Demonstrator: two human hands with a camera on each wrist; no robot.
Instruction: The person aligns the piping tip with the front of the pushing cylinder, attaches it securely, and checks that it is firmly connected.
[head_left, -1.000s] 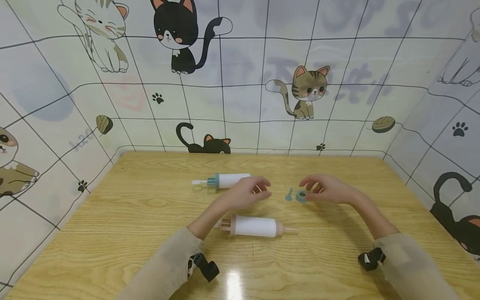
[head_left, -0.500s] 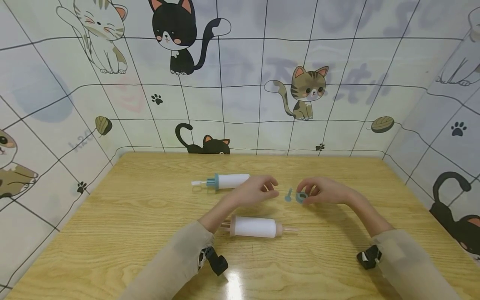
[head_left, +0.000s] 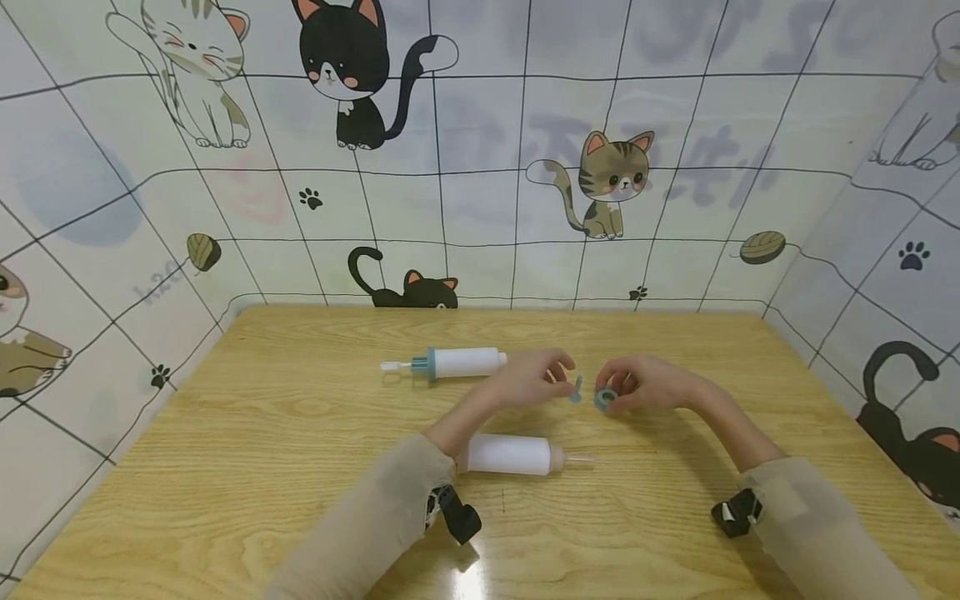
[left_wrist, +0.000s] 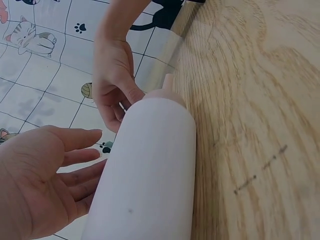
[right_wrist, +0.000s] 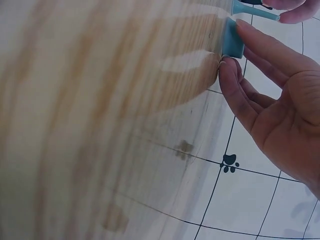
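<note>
My right hand (head_left: 652, 383) pinches a teal ring-shaped cap (right_wrist: 233, 41) between thumb and fingers, at the table surface. Just left of the cap, a small teal nozzle (head_left: 575, 395) with a round base and thin stem lies on the table. My left hand (head_left: 528, 381) reaches in from the left with loosely bent fingers, fingertips right at the nozzle's stem. Behind the left hand is a white syringe-like tube (head_left: 467, 362) with a teal collar. Nearer to me, a second white tube (head_left: 510, 455) with pink collar and thin spout lies partly hidden by the left forearm.
The wooden table (head_left: 300, 433) meets a cat-patterned wall covering (head_left: 480, 208) at the back and sides. Black wrist cameras sit on both sleeves. In the left wrist view the pink-ended tube stands large in front of the left palm.
My left hand has moved right, from over the teal-collared tube to the nozzle. My right fingers have closed on the ring cap and shifted it slightly.
</note>
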